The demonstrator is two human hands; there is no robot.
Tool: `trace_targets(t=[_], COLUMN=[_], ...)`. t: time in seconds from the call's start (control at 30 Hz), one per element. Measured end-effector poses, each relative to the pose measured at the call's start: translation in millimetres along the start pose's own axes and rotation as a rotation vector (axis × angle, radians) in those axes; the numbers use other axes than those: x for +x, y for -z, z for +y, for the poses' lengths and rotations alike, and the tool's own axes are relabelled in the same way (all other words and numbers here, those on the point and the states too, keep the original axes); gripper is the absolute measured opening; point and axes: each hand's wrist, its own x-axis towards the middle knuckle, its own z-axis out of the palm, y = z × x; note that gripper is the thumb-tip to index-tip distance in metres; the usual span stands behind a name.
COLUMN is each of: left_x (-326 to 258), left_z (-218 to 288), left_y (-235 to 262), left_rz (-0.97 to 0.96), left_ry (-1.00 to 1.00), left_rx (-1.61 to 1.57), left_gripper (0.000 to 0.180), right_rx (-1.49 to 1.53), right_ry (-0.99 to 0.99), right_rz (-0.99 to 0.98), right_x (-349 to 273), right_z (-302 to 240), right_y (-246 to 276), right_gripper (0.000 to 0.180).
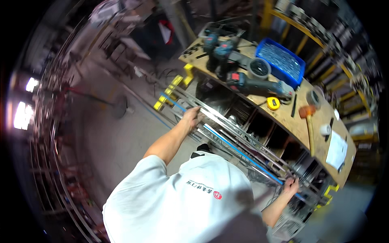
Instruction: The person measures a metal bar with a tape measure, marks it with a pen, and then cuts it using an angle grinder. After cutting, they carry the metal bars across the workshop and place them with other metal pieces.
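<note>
Two hands were on the long metal bars (235, 137) lying across yellow stands (172, 91) beside the workbench (300, 125): left hand (191, 117) curled over one end, right hand (291, 187) clamped near the other. I judged level, even grips best. Plywood top, crowded: blue bin (283, 60), drills (221, 50), hammer (310, 121), yellow tape measure (273, 103). Concrete floor (117, 137), dim workshop.

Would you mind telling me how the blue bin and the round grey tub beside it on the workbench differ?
The blue bin is rectangular and bright blue; the round grey tub is circular and pale grey. The blue bin is clearly the larger and sits at the bench's far edge, while the grey tub stands nearer the power tools. The bin holds a bed of small silvery parts; the tub's inside looks dark. Both are open-topped and rest on the wooden workbench.
</note>
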Motion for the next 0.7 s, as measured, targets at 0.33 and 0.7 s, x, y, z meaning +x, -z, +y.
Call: trace_targets(t=[0.33, 0.7], left_x=[-12, 24], left_z=[-12, 7], left_y=[-30, -7], left_rz=[-0.01, -0.025], left_ry=[0.049, -0.069], left_rx=[0.05, 0.106], left_gripper=[0.029, 0.031], right_rx=[-0.005, 0.271], right_ry=[-0.003, 0.237], right_rz=[-0.13, 0.246], right_x=[24, -23], right_z=[-41, 14], right_y=[60, -83], right_gripper=[0.018, 0.008])
